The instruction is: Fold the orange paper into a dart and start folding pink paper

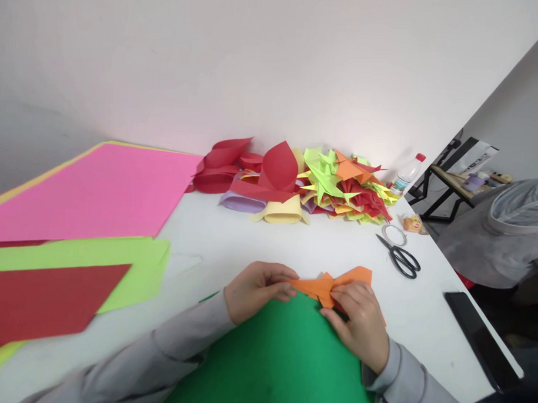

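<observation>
A folded orange paper piece (323, 285) is held between my two hands, above the top edge of a large green sheet (276, 354). My left hand (259, 286) pinches the pointed left end of the orange paper between thumb and fingers. My right hand (357, 316) grips its right part, with the fingers on top and the thumb at the near side. Part of the orange paper is hidden behind the right fingers. A bit of red shows beneath it, too covered to make out.
Pink sheets (102, 190), a light green sheet (138, 279) and a dark red sheet (49, 305) lie left. Rolled paper shapes (279, 172) and a folded-paper pile (340, 186) line the wall. Scissors (399, 256), tape (394, 234), a bottle (406, 176) and a phone (480, 338) are right.
</observation>
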### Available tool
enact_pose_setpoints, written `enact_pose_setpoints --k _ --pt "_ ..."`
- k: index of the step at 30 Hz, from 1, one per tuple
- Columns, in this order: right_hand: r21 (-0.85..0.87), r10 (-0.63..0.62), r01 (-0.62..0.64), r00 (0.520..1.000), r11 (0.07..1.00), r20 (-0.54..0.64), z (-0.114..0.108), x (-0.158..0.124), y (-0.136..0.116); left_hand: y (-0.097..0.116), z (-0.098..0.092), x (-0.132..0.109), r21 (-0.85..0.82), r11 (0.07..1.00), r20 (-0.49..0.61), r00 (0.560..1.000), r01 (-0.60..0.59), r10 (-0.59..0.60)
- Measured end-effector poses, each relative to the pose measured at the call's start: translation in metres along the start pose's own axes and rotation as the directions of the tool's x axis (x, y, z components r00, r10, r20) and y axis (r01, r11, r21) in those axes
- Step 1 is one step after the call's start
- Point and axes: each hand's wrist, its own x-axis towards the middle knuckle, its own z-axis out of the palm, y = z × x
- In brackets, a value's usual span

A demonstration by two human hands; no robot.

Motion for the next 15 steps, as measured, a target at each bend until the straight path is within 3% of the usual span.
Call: enact_pose_setpoints --k 7,12,15 --pt "-0.048 0.034 -0.035 0.999 0.998 -0.016 -0.007 0.003 0.001 0.006 0.0 -0.006 -0.029 0.99 0.018 0.99 -0.141 0.141" --pt "-0.27 0.002 -0.028 0.995 0.963 -0.098 -0.016 0.011 -0.003 0.016 -0.003 -0.013 0.195 0.926 0.149 0.943 -0.324 0.298" --pt "-0.36 -0.038 -0.048 0.973 0.932 -0.229 -0.018 0.013 -0.01 0.016 -0.003 -0.016 0.294 0.87 0.174 0.918 -0.395 0.357"
